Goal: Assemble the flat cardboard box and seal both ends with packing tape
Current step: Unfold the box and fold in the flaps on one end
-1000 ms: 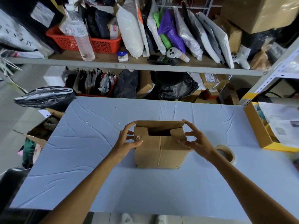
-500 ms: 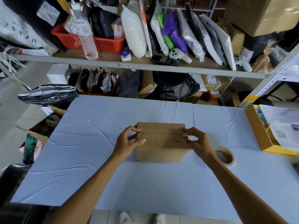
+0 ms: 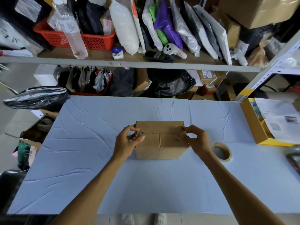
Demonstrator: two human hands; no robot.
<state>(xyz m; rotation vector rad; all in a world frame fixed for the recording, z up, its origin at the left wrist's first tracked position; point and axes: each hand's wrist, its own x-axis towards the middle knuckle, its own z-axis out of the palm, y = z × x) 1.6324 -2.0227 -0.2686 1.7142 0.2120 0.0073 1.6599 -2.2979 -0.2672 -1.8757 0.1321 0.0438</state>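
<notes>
A small brown cardboard box (image 3: 159, 140) stands in the middle of the pale blue table (image 3: 97, 176). Its top flaps lie folded down and meet along a seam across the top. My left hand (image 3: 128, 140) grips the box's upper left corner, thumb on the near flap and fingers curled at the far one. My right hand (image 3: 195, 140) pinches the upper right corner the same way. A roll of packing tape (image 3: 222, 151) lies flat on the table just right of my right wrist.
A yellow tray (image 3: 253, 125) with papers sits at the table's right edge. Behind the table run shelves (image 3: 129, 63) crowded with bags, a red basket and a bottle. An open carton (image 3: 32, 132) stands on the floor at left.
The far top flap, open a second ago, has come down. Both hands moved up to the top corners and now hold the flaps closed.
</notes>
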